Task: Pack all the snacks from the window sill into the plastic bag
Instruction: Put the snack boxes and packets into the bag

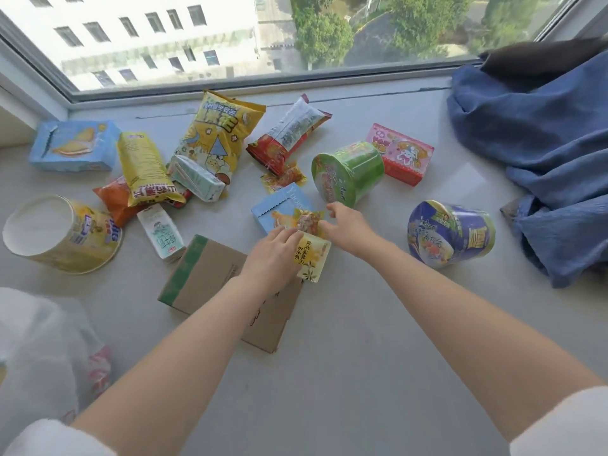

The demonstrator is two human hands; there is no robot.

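Snacks lie scattered over the window sill [378,324], nearly all unpacked. The plastic bag [42,343] sits slumped at the sill's near-left edge, something red and white showing faintly through its film. Well to the right lies a heap of blue cloth [539,166].

Step in hand, as I judge it: early pick-up phase. My left hand [274,255] rests on a small yellow packet [312,258], thumb and fingers closing on its upper edge; the grip looks like a pinch on that packet. My right hand [347,225] hovers just beside it, fingers loose and spread, holding nothing, close to a small crinkled sachet [307,220] that lies on a blue box [279,209].

Next move calls for lifting the packet clear of the cardboard box [210,278] beneath it and carrying it left to the bag, whose mouth probably needs holding open with the free hand.

Count, largest first:
- Cup tubs: three. Yellow tub [62,235], green tub [348,174], purple tub [450,233], all on their sides.
- Boxes: one cardboard; two blue, the other [74,146] far left; one pink [399,153].
- Bags: large yellow popcorn bag [217,133], smaller yellow bag [144,169], red-and-white bag [289,133], orange bag [115,199] partly buried.
- Drink cartons: two [197,177], [161,233].
- Small sachets: three seen, the third [283,176] by the green tub.
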